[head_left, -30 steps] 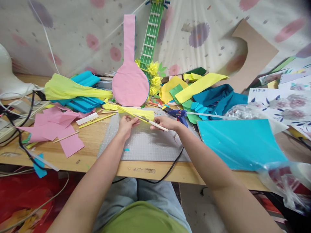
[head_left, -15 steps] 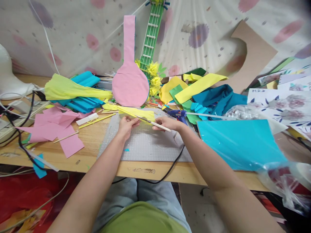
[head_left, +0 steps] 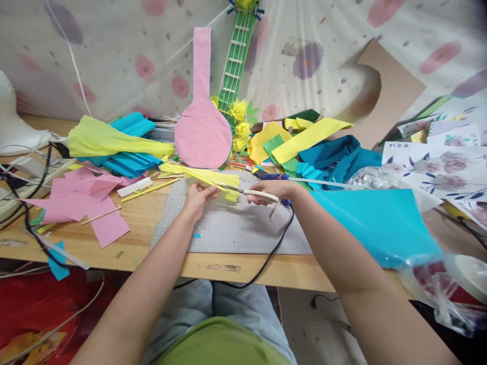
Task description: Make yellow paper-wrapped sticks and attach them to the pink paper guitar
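My left hand [head_left: 199, 198] pinches a strip of yellow paper [head_left: 228, 180] over the grey cutting mat [head_left: 224, 233]. My right hand [head_left: 270, 191] is closed round the handles of white-handled scissors [head_left: 262, 194], whose blades point left and lie against the yellow paper between my hands. Behind them a pink paper-covered shape [head_left: 203, 132] with a round body and long neck stands upright. Beside it is a green instrument-like model [head_left: 235, 66] with white strings and yellow paper flowers [head_left: 240, 121].
Pink paper scraps [head_left: 87, 200], a yellow stick [head_left: 150, 190] and a power strip [head_left: 23, 195] lie left. A blue glue gun [head_left: 276, 177] is just behind my right hand. Blue sheets [head_left: 373, 218] and a plastic bag [head_left: 445, 289] are right. A black cable crosses the mat's front edge.
My right hand has moved slightly right with the scissors, and their handles and blades show more fully. My left hand stays nearly in place on the yellow paper.
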Available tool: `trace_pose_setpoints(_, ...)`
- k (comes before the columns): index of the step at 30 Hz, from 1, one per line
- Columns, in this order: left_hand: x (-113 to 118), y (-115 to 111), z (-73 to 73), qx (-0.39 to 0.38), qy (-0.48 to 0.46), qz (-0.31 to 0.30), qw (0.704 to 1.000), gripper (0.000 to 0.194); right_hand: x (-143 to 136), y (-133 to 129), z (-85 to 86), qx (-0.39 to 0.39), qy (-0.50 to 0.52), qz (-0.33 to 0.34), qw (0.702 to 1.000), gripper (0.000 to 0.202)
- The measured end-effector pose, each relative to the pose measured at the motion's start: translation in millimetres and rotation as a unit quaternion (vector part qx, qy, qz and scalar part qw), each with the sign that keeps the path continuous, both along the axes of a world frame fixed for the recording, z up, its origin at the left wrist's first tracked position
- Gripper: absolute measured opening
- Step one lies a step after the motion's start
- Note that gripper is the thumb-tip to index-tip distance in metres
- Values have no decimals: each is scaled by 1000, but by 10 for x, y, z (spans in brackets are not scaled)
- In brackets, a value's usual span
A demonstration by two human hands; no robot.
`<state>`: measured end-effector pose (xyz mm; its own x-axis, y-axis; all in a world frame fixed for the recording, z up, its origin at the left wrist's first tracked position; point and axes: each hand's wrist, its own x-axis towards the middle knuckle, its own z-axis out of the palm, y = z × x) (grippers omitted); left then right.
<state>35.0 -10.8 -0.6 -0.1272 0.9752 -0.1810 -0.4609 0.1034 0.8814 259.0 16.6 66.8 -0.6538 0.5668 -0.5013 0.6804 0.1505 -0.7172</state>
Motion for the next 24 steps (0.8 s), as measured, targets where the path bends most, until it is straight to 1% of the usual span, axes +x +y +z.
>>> trace_pose_setpoints(4, 7, -15, 17, -2, -4, -6, 1000, 31, -180, 84, -46, -6, 7, 22, 1000, 53)
trace_pose_setpoints(7, 9, -28, 35, -3, -7, -16, 1000, 30, -259, 124, -54, -5, 12, 42, 999, 54)
trace_pose_setpoints(10, 5, -30, 41, -10, -10, -14, 1000, 32, -245, 140, -47, -2, 14, 40, 999, 54)
trace_pose_setpoints(13, -1, -26, 38, -23, -8, -6, 1000, 34, -162, 153, -56, -4, 23, 44, 999, 54)
trace_pose_setpoints(17, -3, -17, 19, -16, 7, -12, 1000, 34, -114, 165, -72, -11, 26, 49, 998, 55)
trace_pose_setpoints(20, 1, -12, -10, -6, 13, -18, 1000, 35, -200, 157, -61, -12, 20, 44, 999, 54)
trace_pose_setpoints(24, 11, -15, -31, -1, 12, -23, 1000, 35, -364, 163, -72, 18, 22, 45, 999, 51)
